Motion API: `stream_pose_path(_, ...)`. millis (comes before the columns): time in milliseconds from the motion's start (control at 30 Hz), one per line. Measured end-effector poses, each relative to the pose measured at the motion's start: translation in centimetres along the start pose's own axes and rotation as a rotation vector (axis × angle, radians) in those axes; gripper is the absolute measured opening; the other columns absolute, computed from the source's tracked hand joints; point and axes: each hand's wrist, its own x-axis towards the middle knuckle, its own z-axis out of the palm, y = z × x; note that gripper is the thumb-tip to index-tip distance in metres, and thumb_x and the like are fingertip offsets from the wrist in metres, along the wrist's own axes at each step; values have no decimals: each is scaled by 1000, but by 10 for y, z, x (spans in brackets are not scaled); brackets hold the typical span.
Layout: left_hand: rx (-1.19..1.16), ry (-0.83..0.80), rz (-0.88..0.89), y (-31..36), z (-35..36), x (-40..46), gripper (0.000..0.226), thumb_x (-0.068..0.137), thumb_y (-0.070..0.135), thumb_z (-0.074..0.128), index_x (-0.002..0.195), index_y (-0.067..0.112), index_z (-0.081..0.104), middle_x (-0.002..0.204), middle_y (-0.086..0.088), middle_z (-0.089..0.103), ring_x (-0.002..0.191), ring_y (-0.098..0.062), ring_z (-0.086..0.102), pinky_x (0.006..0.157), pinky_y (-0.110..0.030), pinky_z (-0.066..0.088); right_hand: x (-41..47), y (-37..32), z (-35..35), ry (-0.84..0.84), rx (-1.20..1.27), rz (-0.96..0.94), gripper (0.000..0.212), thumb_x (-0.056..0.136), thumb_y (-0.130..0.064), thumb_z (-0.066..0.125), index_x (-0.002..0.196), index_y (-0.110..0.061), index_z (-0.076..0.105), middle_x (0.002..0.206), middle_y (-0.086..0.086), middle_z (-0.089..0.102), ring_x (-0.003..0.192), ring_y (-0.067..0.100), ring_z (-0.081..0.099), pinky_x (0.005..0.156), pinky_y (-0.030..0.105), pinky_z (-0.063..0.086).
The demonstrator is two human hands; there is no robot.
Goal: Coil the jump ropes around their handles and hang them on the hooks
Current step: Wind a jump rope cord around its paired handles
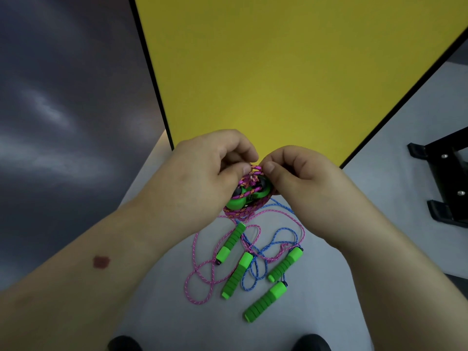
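Both hands (202, 171) (301, 178) pinch the pink rope (254, 171), wound on green handles (238, 201).
Rope is soft and light; hold the stiff handles. Two more ropes (255, 257) lie loose below.

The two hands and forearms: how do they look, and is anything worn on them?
The left hand and the right hand are bare: no gloves, rings, watch or bracelets show. Both forearms are uncovered, with no sleeve in view. The left forearm bears a small dark reddish mark. The thumbnails are short and unpainted.
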Motion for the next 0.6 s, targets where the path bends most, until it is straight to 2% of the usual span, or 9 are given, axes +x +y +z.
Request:
stream_pose_path(100, -1, 39, 10, 2, -2, 0, 21, 94, 11, 70, 90, 32, 70, 77, 16, 71, 66, -1, 65, 63, -26, 53, 0, -3, -1, -43, 40, -21, 20, 92, -45, 59, 95, -29, 72, 87, 13, 75, 86, 45, 65, 76, 66, 53)
stream_pose_path(200, -44, 58, -11, 4, 0, 0, 21, 94, 11, 71, 90, 32, 71, 80, 15, 73, 69, -5, 69, 66, -31, 58, 1, -3, -3, -9, 75, -23, 16, 89, -41, 64, 93, -29, 74, 85, 10, 76, 87, 43, 67, 78, 64, 54)
stream_pose_path(300, -141, 69, -73, 5, 3, 2, 21, 95, 13, 72, 96, 34, 74, 85, 15, 76, 77, -4, 72, 73, -26, 59, 2, -1, -1, 46, 105, -32, 11, 95, -35, 64, 90, -28, 72, 83, 8, 75, 85, 38, 67, 79, 61, 55)
stream_pose_path(367, -158, 73, -115, 3, 2, 4, 14, 95, 21, 72, 98, 33, 77, 86, 16, 77, 81, -1, 72, 75, -22, 56, 3, 0, 0, 79, 135, -28, 12, 96, -33, 63, 90, -27, 71, 83, 9, 73, 84, 39, 66, 78, 62, 54)
stream_pose_path(467, -181, 107, -147, 0, 0, 8, 12, 95, 27, 71, 88, 31, 81, 81, 14, 78, 80, -3, 71, 76, -25, 54, 6, -1, 0, 110, 190, -29, 14, 94, -33, 61, 90, -24, 71, 85, 15, 71, 79, 40, 63, 78, 61, 53)
stream_pose_path(600, -119, 167, -104, 6, -2, 16, 15, 95, 28, 70, 84, 29, 80, 77, 11, 75, 75, -6, 68, 65, -22, 50, 14, -9, 0, 152, 310, -9, 14, 95, -26, 64, 87, -19, 73, 82, 22, 66, 69, 22, 55, 67, 53, 49)
